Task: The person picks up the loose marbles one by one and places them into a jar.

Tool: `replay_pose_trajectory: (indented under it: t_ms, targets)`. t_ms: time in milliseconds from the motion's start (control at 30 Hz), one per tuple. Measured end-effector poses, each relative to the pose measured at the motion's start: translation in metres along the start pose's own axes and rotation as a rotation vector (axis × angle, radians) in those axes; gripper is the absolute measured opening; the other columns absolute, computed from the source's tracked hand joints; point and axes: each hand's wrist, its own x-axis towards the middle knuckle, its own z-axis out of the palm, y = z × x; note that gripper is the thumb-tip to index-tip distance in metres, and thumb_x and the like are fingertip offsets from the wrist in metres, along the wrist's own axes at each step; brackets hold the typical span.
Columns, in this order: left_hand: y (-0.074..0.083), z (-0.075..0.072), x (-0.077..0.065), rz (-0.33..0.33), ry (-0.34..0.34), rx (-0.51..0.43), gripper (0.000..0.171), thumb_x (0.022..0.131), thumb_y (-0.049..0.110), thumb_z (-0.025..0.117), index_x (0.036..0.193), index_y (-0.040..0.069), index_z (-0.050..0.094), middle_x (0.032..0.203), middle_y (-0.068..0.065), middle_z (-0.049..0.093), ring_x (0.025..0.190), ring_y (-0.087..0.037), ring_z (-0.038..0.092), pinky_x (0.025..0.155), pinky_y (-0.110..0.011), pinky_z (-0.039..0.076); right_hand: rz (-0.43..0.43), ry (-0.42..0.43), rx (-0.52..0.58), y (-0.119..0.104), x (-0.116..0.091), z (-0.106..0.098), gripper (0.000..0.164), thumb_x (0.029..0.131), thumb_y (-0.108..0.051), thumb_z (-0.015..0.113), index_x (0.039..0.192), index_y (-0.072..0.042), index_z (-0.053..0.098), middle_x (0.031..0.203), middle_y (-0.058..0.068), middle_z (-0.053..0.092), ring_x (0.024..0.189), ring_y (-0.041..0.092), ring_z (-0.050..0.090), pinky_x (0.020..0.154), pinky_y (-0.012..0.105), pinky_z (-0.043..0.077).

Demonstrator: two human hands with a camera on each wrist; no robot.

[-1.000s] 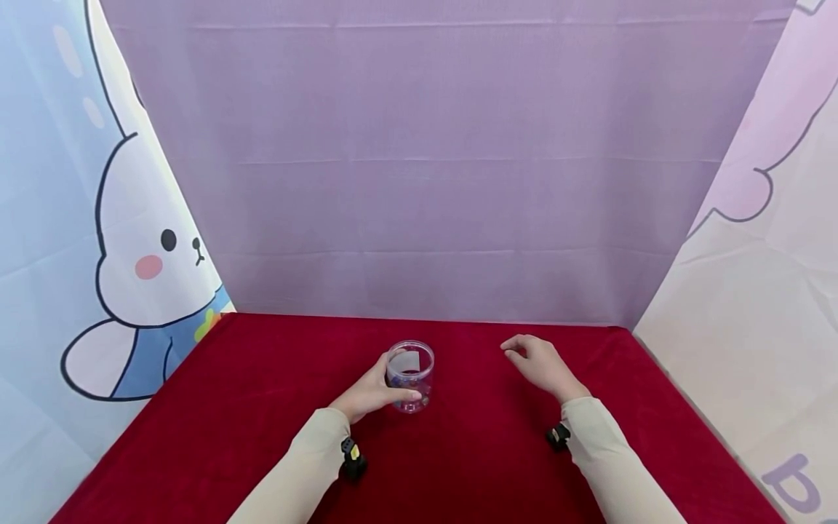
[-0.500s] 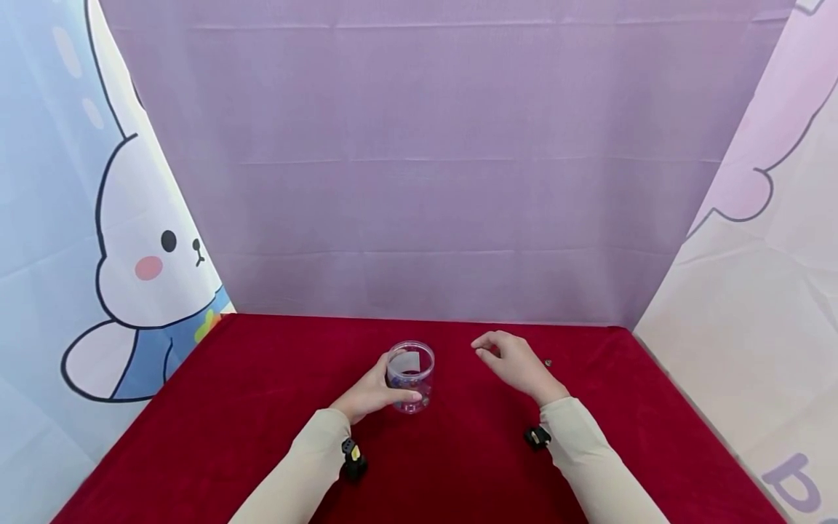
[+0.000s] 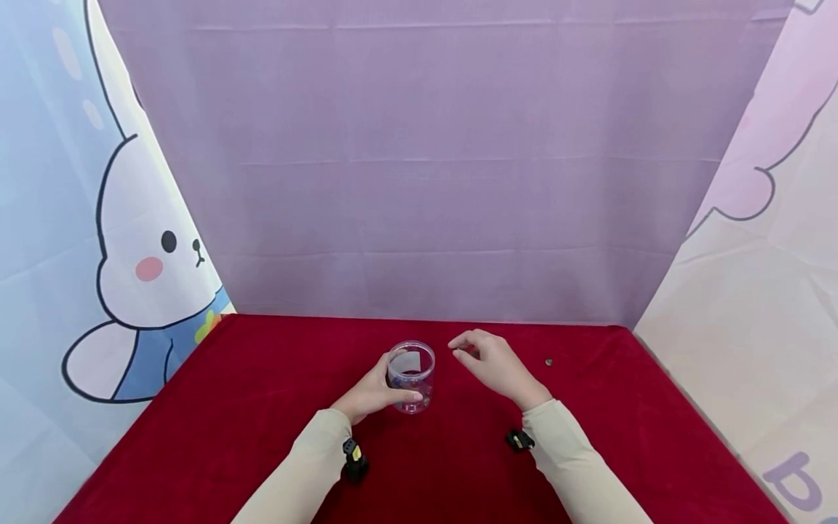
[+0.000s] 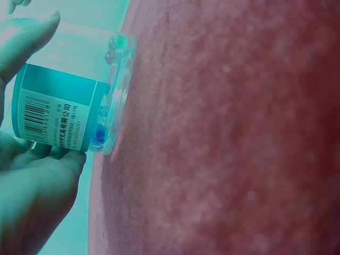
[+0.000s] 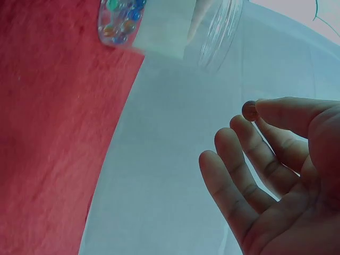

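A clear plastic jar [image 3: 411,386] stands on the red cloth, its top uncovered. My left hand [image 3: 376,393] grips its side, thumb in front. In the left wrist view a label with a barcode [image 4: 53,111] wraps the jar, and glass marbles [image 4: 99,135] lie at its bottom. Several coloured marbles [image 5: 127,24] show in the right wrist view too. Close to the jar's right side, my right hand [image 3: 497,367] pinches a brown marble [image 5: 249,110] between thumb and finger. Another small marble [image 3: 548,362] lies on the cloth to the right of that hand.
The red cloth [image 3: 262,407] covers the table around both hands. A purple curtain [image 3: 419,182] hangs behind it. Printed sheets with a rabbit [image 3: 150,247] on the left and pale shapes [image 3: 753,291] on the right flank the table.
My right hand has moved left toward the jar, and the loose marble on the cloth has come into sight behind it. The left hand and the jar have stayed in place.
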Motion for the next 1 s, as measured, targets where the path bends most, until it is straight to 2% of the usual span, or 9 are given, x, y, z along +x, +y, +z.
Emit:
replay_pose_trajectory:
  t_ms: [333,533,800,1000]
  targets:
    - [-0.001,0.000,0.001,-0.012,-0.007,-0.010,0.090,0.086,0.020,0.082,0.155,0.014,0.024,0.145,-0.012,0.043,0.132,-0.030,0.041,0.106,-0.055,0.040,-0.078,0.002,0.019,-0.009,0.005,0.018,0.017,0.096,-0.013,0.070,0.112,-0.014,0.072,0.109,-0.003,0.067,0.090,0.012,0.062,0.081,0.039,0.055]
    - [-0.001,0.000,0.001,-0.009,-0.015,-0.015,0.090,0.087,0.020,0.081,0.155,0.012,0.023,0.145,-0.013,0.044,0.130,-0.030,0.043,0.106,-0.053,0.040,-0.112,0.002,0.008,-0.015,0.007,0.029,0.016,0.095,-0.015,0.071,0.111,-0.018,0.073,0.107,-0.006,0.067,0.087,0.009,0.062,0.078,0.032,0.055]
    - [-0.002,0.000,0.003,0.001,-0.021,-0.025,0.089,0.087,0.021,0.081,0.155,0.014,0.024,0.143,-0.010,0.045,0.128,-0.028,0.045,0.105,-0.049,0.042,-0.136,-0.040,-0.004,-0.020,0.009,0.040,0.016,0.096,-0.014,0.070,0.112,-0.015,0.073,0.106,-0.005,0.066,0.090,0.012,0.059,0.080,0.036,0.055]
    - [-0.002,0.000,0.002,0.008,-0.029,-0.038,0.090,0.086,0.021,0.082,0.154,0.013,0.024,0.144,-0.009,0.045,0.127,-0.026,0.047,0.106,-0.048,0.041,-0.150,-0.064,-0.030,-0.021,0.008,0.044,0.015,0.097,-0.016,0.068,0.111,-0.015,0.074,0.100,-0.008,0.065,0.085,0.008,0.057,0.075,0.028,0.052]
